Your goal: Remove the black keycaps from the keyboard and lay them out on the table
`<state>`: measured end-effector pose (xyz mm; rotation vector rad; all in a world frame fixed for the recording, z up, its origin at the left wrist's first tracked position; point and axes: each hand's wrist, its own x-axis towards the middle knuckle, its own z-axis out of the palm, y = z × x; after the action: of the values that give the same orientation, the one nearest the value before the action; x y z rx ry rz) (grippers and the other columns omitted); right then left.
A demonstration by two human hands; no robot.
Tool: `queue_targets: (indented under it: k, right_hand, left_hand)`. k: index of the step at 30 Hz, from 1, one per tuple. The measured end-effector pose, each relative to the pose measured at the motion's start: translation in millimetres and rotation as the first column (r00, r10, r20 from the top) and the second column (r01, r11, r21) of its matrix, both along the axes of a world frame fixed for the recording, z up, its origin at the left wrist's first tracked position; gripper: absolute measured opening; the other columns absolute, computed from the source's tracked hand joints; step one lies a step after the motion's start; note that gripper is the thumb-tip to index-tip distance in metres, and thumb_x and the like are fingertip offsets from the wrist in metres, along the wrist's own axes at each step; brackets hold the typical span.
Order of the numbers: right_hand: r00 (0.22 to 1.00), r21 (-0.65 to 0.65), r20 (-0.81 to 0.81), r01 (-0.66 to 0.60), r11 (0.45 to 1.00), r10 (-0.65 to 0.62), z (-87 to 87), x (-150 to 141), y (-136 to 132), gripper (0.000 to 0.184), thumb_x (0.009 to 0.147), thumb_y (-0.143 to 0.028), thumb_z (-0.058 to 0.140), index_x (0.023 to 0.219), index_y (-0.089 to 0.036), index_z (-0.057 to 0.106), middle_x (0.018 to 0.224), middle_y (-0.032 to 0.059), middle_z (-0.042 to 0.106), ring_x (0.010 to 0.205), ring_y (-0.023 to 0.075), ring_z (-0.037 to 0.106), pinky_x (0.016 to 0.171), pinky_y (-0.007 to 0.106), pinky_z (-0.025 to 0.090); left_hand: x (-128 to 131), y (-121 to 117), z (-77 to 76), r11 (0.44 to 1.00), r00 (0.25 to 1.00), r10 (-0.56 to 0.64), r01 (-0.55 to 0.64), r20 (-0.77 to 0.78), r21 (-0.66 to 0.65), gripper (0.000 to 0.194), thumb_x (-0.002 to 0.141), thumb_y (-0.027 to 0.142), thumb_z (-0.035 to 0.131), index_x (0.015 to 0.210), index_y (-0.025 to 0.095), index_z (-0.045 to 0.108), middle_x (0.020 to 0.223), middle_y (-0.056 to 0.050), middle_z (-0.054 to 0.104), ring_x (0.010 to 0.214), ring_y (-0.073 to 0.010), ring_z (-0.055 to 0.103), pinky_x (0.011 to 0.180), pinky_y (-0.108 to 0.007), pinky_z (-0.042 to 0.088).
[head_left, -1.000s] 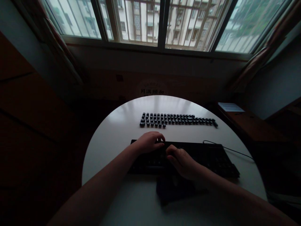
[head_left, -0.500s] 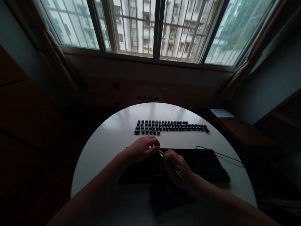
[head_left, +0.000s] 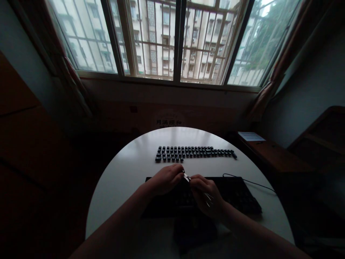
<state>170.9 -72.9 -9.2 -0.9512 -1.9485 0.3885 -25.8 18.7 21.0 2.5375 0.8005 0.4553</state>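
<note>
Above the black keyboard (head_left: 229, 192), my right hand (head_left: 206, 192) is closed around a thin metal wire tool (head_left: 186, 176) that looks like a keycap puller. Its bright end points up and left, and thin wires stick out below my fingers. My left hand (head_left: 168, 178) is pinched at that bright end; whether it grips the tool itself or a small piece there is hidden. Both forearms cover much of the keyboard's left and middle. Beyond it, rows of loose black keycaps (head_left: 185, 153) stand in keyboard order.
A round white table (head_left: 121, 172) carries everything. The keyboard's cable (head_left: 258, 184) runs off the right edge. A dark object (head_left: 194, 233) lies at the near side, too dim to name. A brown side table (head_left: 272, 154) with a paper sheet (head_left: 251, 136) stands at right, below a barred window (head_left: 176, 43).
The view has tilted up slightly, so the table sits lower in the picture. My hands have drawn a little closer together around the metal tool. The keycap rows are unchanged.
</note>
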Motion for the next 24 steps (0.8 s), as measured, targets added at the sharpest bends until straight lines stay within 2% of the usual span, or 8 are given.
queue_targets:
  k: [5, 8, 11, 13, 17, 19, 22, 24]
  right_hand:
    - [1.0, -0.02, 0.004, -0.02, 1.0, 0.02, 1.7, -0.2, 0.7, 0.012, 0.089, -0.015, 0.047, 0.091, -0.024, 0.056, 0.087, 0.0035, 0.06, 0.059, 0.0131, 0.049, 0.056, 0.026, 0.037]
    - [1.0, -0.01, 0.005, 0.011, 1.0, -0.011, -0.8, 1.0, 3.1, 0.011, 0.089, -0.016, 0.047, 0.089, -0.023, 0.056, 0.084, 0.0026, 0.059, 0.06, 0.0134, 0.05, 0.056, 0.026, 0.037]
    - [0.995, 0.015, -0.001, 0.096, 0.995, -0.096, -0.7, 5.6, 5.7, 0.014, 0.092, -0.018, 0.043, 0.085, -0.023, 0.055, 0.078, 0.0014, 0.056, 0.06, 0.0138, 0.051, 0.057, 0.026, 0.038]
    - [0.983, 0.051, 0.056, 0.174, 0.983, -0.177, 3.4, 10.5, 8.2, 0.02, 0.096, -0.021, 0.041, 0.083, -0.022, 0.056, 0.078, 0.0023, 0.055, 0.063, 0.0148, 0.052, 0.059, 0.028, 0.04]
    - [0.921, 0.229, 0.211, 0.278, 0.933, -0.326, 15.5, 17.0, 16.0, 0.023, 0.098, -0.026, 0.043, 0.084, -0.02, 0.061, 0.099, 0.0097, 0.058, 0.091, 0.0237, 0.055, 0.08, 0.038, 0.045]
    - [0.928, 0.247, 0.237, 0.227, 0.942, -0.286, 19.2, 16.2, 20.9, 0.019, 0.098, -0.021, 0.042, 0.095, -0.02, 0.061, 0.105, 0.0112, 0.059, 0.096, 0.0241, 0.055, 0.083, 0.038, 0.046]
    - [0.939, 0.222, 0.309, 0.085, 0.971, -0.153, 20.7, 11.9, 28.7, 0.02, 0.099, -0.016, 0.041, 0.103, -0.02, 0.06, 0.093, 0.0086, 0.062, 0.085, 0.0209, 0.056, 0.073, 0.032, 0.047]
    - [0.922, 0.228, 0.368, 0.037, 0.973, -0.121, 20.5, 9.1, 34.8, 0.019, 0.099, -0.019, 0.043, 0.105, -0.021, 0.061, 0.088, 0.0072, 0.063, 0.08, 0.0203, 0.056, 0.068, 0.03, 0.046]
  left_hand:
    - [0.0, -0.8, 0.1, 1.0, 1.0, 0.019, -0.019, -0.013, -0.004, 0.017, 0.096, 0.032, 0.037, 0.094, 0.02, 0.049, 0.09, -0.003, 0.058, 0.08, -0.0189, 0.054, 0.07, -0.029, 0.041]
    - [-0.9, 0.3, -1.2, 0.999, 0.999, 0.037, -0.037, -0.004, -0.014, 0.018, 0.097, 0.031, 0.035, 0.094, 0.021, 0.049, 0.089, -0.002, 0.057, 0.08, -0.0183, 0.053, 0.071, -0.028, 0.041]
    - [-2.3, 3.7, -4.2, 0.998, 0.997, 0.068, -0.067, 0.028, -0.018, 0.019, 0.097, 0.03, 0.033, 0.093, 0.021, 0.049, 0.088, -0.002, 0.056, 0.08, -0.0178, 0.053, 0.072, -0.028, 0.041]
    - [-2.5, 5.7, -6.4, 0.996, 0.995, 0.088, -0.087, 0.051, -0.022, 0.02, 0.098, 0.031, 0.033, 0.093, 0.02, 0.049, 0.088, -0.002, 0.057, 0.081, -0.0178, 0.053, 0.073, -0.029, 0.042]
    - [-0.5, 5.7, -10.0, 0.997, 0.998, 0.029, -0.025, 0.055, -0.078, 0.021, 0.098, 0.034, 0.036, 0.095, 0.02, 0.051, 0.092, -0.003, 0.059, 0.084, -0.0185, 0.054, 0.076, -0.03, 0.043]
    - [0.0, 4.4, -10.9, 0.992, 0.997, -0.012, 0.021, 0.074, -0.127, 0.022, 0.098, 0.035, 0.037, 0.098, 0.02, 0.052, 0.094, -0.004, 0.06, 0.085, -0.0187, 0.054, 0.077, -0.03, 0.044]
    - [-0.7, 3.8, -12.1, 0.978, 0.991, -0.039, 0.064, 0.129, -0.196, 0.027, 0.1, 0.04, 0.034, 0.101, 0.02, 0.052, 0.094, -0.003, 0.059, 0.086, -0.0182, 0.054, 0.078, -0.03, 0.045]
    - [-1.2, 4.9, -13.9, 0.968, 0.984, -0.033, 0.075, 0.172, -0.24, 0.031, 0.1, 0.044, 0.033, 0.1, 0.02, 0.052, 0.093, -0.002, 0.058, 0.085, -0.0174, 0.053, 0.078, -0.029, 0.046]
